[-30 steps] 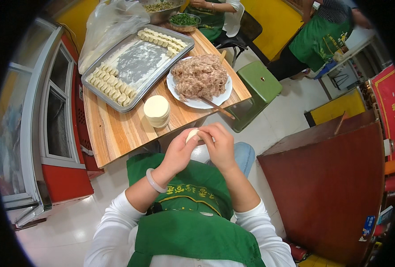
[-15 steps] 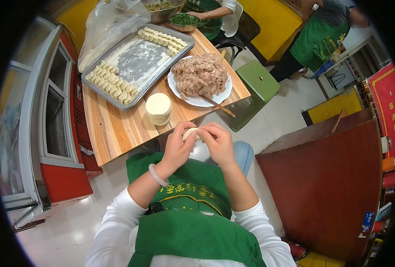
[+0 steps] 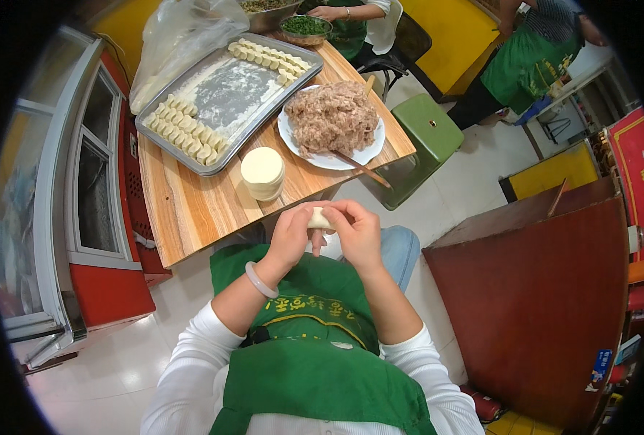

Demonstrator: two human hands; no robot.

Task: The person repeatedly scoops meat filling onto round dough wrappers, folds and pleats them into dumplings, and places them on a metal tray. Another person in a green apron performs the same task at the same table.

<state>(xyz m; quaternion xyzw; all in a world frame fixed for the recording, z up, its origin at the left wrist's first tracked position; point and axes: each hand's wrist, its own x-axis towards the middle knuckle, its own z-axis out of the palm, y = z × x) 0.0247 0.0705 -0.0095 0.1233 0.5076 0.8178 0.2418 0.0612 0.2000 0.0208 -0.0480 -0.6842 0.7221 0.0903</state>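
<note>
Both the left hand [image 3: 291,235] and right hand [image 3: 356,233] pinch one dumpling [image 3: 320,219] shut at the table edge, while finished rows line the tray [image 3: 191,156] at 11 o'clock and much filling [image 3: 330,116] and a wrapper stack [image 3: 262,172] remain at 12.

bare wooden table [image 3: 191,210] strip before the hands, wrapper stack [image 3: 262,172], meat plate [image 3: 369,148], dumpling tray [image 3: 164,141] crowd beyond

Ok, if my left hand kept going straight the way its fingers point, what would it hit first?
The left hand points toward the dumpling it pinches; past that, likely the right hand, whose fingers meet it there.
</note>
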